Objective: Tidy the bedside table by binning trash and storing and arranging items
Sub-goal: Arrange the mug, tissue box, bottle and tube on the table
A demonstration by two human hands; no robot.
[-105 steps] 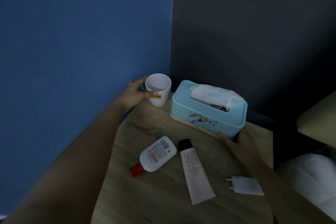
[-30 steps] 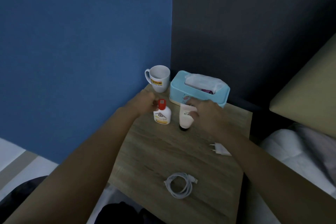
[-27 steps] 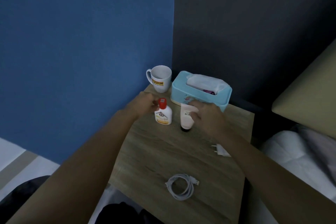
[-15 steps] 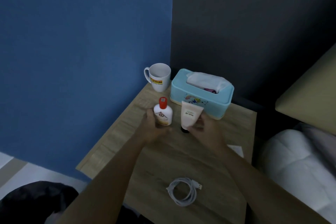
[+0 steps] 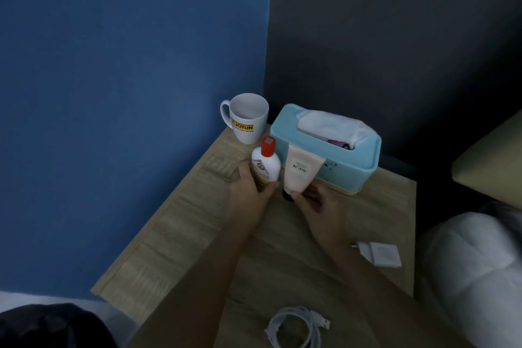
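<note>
On the wooden bedside table [image 5: 180,220] a white bottle with a red cap [image 5: 267,164] stands upright, and my left hand [image 5: 250,188] grips its lower part. Right beside it a pale cream tube [image 5: 300,172] stands on its black cap; my right hand [image 5: 316,203] pinches its lower end. Both stand in front of a light-blue tissue box [image 5: 358,169]. A white mug with a yellow label [image 5: 248,117] sits in the back corner.
A white charger plug [image 5: 380,253] lies near the table's right edge. A coiled white cable [image 5: 296,326] lies near the front edge. Blue and dark walls close off the back. White bedding [image 5: 474,268] and a beige headboard [image 5: 491,161] are at the right.
The bottle and tube, earlier lying flat, now stand upright before the tissue box. My hands left the mug and box and now hold them low. The view has shifted slightly.
</note>
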